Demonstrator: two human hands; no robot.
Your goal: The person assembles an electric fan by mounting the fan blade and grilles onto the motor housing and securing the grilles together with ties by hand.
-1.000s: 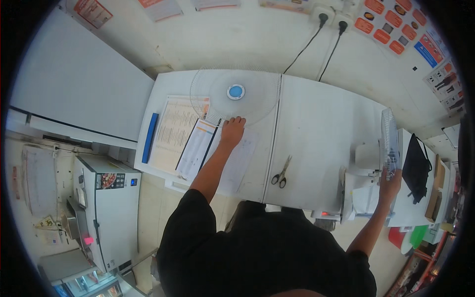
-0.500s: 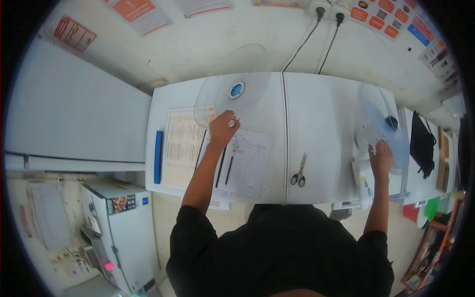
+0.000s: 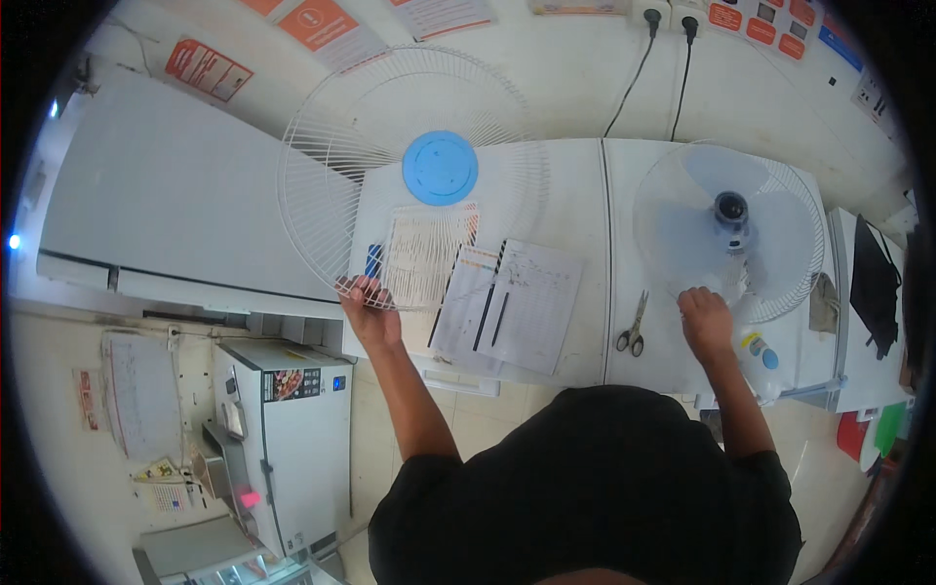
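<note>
Left hand (image 3: pixel 370 310), fingers curled round the rim, holds a guard (image 3: pixel 441 168) partly screening papers (image 3: pixel 538 307) on the table (image 3: pixel 577 190); right hand (image 3: pixel 706 322), fingers bent, is by the fan (image 3: pixel 729 213), hold unclear, near scissors (image 3: pixel 634 333).

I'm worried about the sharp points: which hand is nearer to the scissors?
The right. The right hand is just to the right of the scissors; the left hand is well to their left, holding the rim of the wire fan guard.
</note>
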